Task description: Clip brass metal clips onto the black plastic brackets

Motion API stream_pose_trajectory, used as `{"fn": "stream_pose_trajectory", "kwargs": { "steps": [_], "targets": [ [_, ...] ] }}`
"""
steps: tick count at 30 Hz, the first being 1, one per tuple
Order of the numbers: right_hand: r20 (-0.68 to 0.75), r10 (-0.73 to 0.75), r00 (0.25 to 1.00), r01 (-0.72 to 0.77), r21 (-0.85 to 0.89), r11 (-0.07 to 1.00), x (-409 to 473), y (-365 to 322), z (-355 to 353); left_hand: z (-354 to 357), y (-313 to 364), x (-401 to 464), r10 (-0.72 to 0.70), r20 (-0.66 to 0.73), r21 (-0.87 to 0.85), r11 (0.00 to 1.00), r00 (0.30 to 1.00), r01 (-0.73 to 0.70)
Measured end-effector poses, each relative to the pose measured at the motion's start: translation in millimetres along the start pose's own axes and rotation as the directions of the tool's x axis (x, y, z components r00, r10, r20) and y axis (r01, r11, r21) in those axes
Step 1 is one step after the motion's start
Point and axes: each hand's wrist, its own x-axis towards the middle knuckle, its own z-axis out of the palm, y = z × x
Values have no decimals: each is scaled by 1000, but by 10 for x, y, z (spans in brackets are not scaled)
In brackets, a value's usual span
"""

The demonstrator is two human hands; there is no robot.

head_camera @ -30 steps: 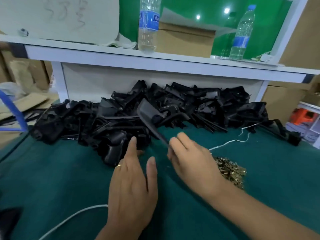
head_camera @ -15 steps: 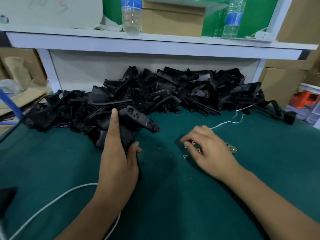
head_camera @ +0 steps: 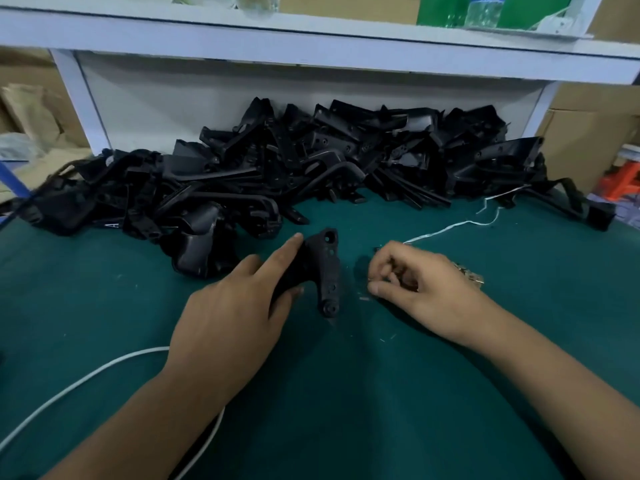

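Observation:
My left hand (head_camera: pixel 235 306) grips a black plastic bracket (head_camera: pixel 325 271) and holds it just above the green table, its holed arm pointing toward me. My right hand (head_camera: pixel 419 285) hovers over the pile of brass clips (head_camera: pixel 469 273), fingers curled and pinching among them; blur hides whether a clip sits between the fingertips. A few loose clips (head_camera: pixel 365 298) lie on the cloth by my thumb. A large heap of black brackets (head_camera: pixel 277 174) stretches along the back of the table.
The green table (head_camera: pixel 346 393) has a white cable (head_camera: pixel 86 375) curling at the left and a thin white string (head_camera: pixel 450 226) at the right. A white shelf (head_camera: pixel 311 43) with bottles overhangs the heap. Cardboard boxes stand on both sides.
My left hand has pulled one bracket out of the heap toward me and turned it. My right hand let go of it earlier and moved right onto the brass clips.

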Motion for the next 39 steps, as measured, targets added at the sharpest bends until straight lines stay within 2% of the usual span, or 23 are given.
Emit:
{"fn": "stream_pose_trajectory", "kwargs": {
  "steps": [2,4,7,10,15,24,29,32,35,39],
  "targets": [
    [-69,36,997,-15,294,956,7,-53,66,-2,-18,-1,-7,16,-25,1000,1000,8],
    [-144,70,987,7,475,880,18,-119,128,-18,-19,-3,-17,8,-64,998,1000,18],
    [-125,191,974,-41,725,687,8,-233,204,-39,-23,-13,-1,1,-118,993,1000,2],
    [-97,233,968,-46,840,541,-5,-308,236,-50,-35,-8,44,0,-135,990,999,-43],
    [-95,219,971,-16,888,460,-10,-403,249,-41,10,-2,124,-13,-133,983,992,-125],
    [-80,244,966,-45,882,469,-25,-433,310,-17,35,0,151,-28,-109,982,988,-153],
    [-105,215,971,-26,848,529,-39,-473,307,-25,35,-2,150,-33,-79,985,988,-153],
    [-197,241,950,7,788,616,-55,-506,357,-41,76,-11,143,-27,-19,989,989,-144],
    [-322,225,920,33,635,772,-92,-524,467,-50,112,-28,123,-33,43,992,992,-122],
    [-327,97,940,61,443,895,-79,-480,423,-60,110,-52,58,-38,61,997,998,-55]
  ]
}}
